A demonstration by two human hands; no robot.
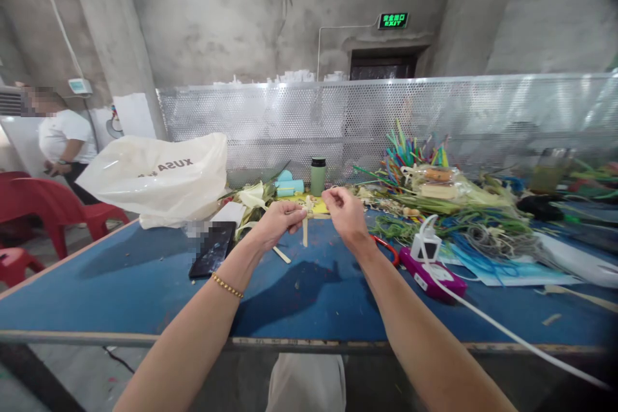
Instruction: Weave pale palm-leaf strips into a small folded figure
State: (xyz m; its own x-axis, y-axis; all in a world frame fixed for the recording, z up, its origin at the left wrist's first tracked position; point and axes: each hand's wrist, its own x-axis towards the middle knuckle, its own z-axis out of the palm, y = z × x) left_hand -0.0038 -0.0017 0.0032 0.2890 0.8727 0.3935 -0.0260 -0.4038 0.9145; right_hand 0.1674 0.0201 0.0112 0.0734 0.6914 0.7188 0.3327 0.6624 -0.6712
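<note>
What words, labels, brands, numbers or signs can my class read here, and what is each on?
"安全出口": lit exit sign, upper line.
"EXIT": same sign, lower line.
"ASUX", seemingly: white plastic bag; the marks beside it are too distorted to read.
Too small to read: white label on the purple power strip.

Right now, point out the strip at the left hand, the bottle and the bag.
Strip (305, 232): head view, on its length hanging below the left hand (281, 219).
Bottle (318, 180): head view, on its green body, below the black cap.
Bag (157, 185): head view, on its pale side, below the lettering.
</note>
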